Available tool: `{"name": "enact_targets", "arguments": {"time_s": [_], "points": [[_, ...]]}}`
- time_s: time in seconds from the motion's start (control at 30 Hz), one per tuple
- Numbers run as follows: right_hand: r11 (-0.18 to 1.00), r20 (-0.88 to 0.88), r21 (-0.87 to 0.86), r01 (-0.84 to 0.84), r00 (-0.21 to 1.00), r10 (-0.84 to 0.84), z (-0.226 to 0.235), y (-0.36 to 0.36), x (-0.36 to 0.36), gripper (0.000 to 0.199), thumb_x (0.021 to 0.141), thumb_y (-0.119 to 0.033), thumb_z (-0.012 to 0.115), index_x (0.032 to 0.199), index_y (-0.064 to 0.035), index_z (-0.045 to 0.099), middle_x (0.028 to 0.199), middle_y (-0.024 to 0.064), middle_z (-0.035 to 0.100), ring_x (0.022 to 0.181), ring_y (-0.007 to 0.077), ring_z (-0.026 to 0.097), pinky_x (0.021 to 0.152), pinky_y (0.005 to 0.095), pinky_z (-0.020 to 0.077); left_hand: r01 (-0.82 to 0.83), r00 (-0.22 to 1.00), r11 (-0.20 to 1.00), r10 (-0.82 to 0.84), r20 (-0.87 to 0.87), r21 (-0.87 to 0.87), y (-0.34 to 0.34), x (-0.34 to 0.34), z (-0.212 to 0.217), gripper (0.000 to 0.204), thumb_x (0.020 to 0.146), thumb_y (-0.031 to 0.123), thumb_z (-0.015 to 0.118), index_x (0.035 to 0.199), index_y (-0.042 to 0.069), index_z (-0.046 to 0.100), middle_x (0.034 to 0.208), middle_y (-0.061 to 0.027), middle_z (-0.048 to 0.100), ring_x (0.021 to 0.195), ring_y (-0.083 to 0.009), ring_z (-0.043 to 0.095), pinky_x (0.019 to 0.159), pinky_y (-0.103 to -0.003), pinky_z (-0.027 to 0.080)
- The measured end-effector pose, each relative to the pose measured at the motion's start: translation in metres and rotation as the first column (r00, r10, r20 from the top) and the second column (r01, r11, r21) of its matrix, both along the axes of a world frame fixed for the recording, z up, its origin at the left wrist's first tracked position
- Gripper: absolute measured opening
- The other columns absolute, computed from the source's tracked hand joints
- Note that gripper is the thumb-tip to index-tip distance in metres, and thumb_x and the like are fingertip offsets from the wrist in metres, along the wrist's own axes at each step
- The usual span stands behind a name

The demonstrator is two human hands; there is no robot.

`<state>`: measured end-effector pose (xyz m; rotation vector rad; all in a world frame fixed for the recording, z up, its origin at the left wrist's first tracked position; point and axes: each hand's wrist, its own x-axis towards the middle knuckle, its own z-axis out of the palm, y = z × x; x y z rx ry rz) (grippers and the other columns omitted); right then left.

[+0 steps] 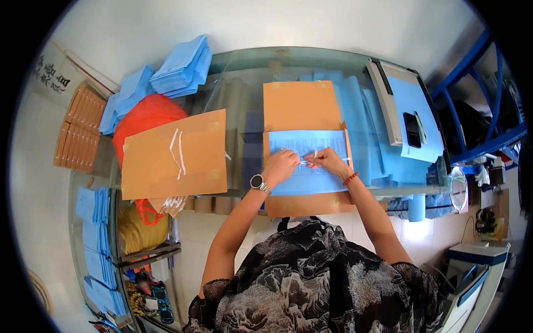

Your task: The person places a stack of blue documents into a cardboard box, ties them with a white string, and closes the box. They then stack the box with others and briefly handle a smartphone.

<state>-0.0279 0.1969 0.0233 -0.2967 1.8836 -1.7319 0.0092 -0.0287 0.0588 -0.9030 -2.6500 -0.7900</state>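
A brown cardboard folder (300, 105) lies unfolded on the glass table, its flaps spread away from me and toward me. On its middle panel rests a blue printed sheet (288, 186). My left hand (282, 166), with a watch on the wrist, is closed with its fingertips at a thin white ribbon (303, 162) above the sheet. From the other side my right hand (330, 162), wearing a red bead bracelet, pinches the ribbon. The two hands are close together, and the fingers partly hide the ribbon.
Left on the glass table (244, 61) lies another brown folder (200, 144) with white ribbon, against a red plastic bag (147, 111). Blue paper stacks (180, 66) stand behind. At right are a paper trimmer (383, 100) and a phone (412, 129); a blue metal rack (472, 83) stands beyond.
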Motion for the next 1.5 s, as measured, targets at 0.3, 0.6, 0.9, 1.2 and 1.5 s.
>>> {"name": "enact_targets", "arguments": {"time_s": [0.3,0.6,0.9,1.2,1.5], "points": [[0.998,0.049,0.046,-0.051,0.998,0.049,0.023,-0.005,-0.006,0.022,0.075,0.007,0.069,0.098,0.0071,0.071,0.088,0.0151,0.07,0.08,0.0173,0.068,0.076,0.0289,0.0582,0.121,0.969,0.972,-0.16,-0.189,-0.203,0.006,0.022,-0.016,0.005,0.077,0.011,0.061,0.074,0.008,0.06,0.077,-0.0057,0.059,0.081,-0.0222,0.061,0.073,-0.035,0.048],[0.998,-0.106,0.042,-0.056,0.993,0.06,0.013,-0.004,-0.006,0.023,0.067,0.005,0.075,0.089,0.0037,0.07,0.081,0.0086,0.069,0.074,0.0122,0.065,0.067,0.0253,0.0534,0.089,0.985,0.989,-0.104,-0.135,-0.119,0.011,0.015,-0.019,0.004,0.082,0.008,0.06,0.084,0.006,0.061,0.081,-0.0079,0.061,0.081,-0.024,0.06,0.074,-0.036,0.048],[0.991,-0.262,0.052,0.12,0.96,-0.102,0.012,-0.009,0.006,0.022,0.067,0.005,0.073,0.083,-0.0011,0.061,0.078,0.0013,0.061,0.075,0.0087,0.06,0.067,0.0231,0.0512,-0.161,0.905,0.891,-0.039,0.424,0.424,0.035,-0.003,-0.024,0.031,0.078,-0.005,0.063,0.107,0.0,0.053,0.088,-0.0152,0.069,0.083,-0.0268,0.07,0.073,-0.035,0.055],[0.91,-0.64,-0.012,0.415,0.696,-0.326,0.002,-0.034,0.029,0.021,0.069,0.007,0.068,0.086,-0.0011,0.058,0.079,0.01,0.059,0.068,0.0193,0.059,0.06,0.0307,0.0499,-0.385,0.845,0.837,0.151,0.513,0.388,0.044,-0.01,-0.023,0.036,0.074,-0.004,0.066,0.107,0.0,0.052,0.077,-0.0177,0.07,0.076,-0.0309,0.07,0.07,-0.038,0.056],[0.815,-0.791,0.014,0.58,0.505,-0.346,-0.003,-0.05,0.04,0.021,0.073,0.009,0.068,0.088,-0.0019,0.057,0.084,0.0117,0.057,0.072,0.0268,0.061,0.064,0.0344,0.0515,-0.432,0.818,0.83,0.195,0.541,0.352,0.044,-0.018,-0.035,0.029,0.075,-0.001,0.067,0.103,-0.002,0.059,0.076,-0.0164,0.071,0.071,-0.027,0.07,0.066,-0.036,0.055]]}}
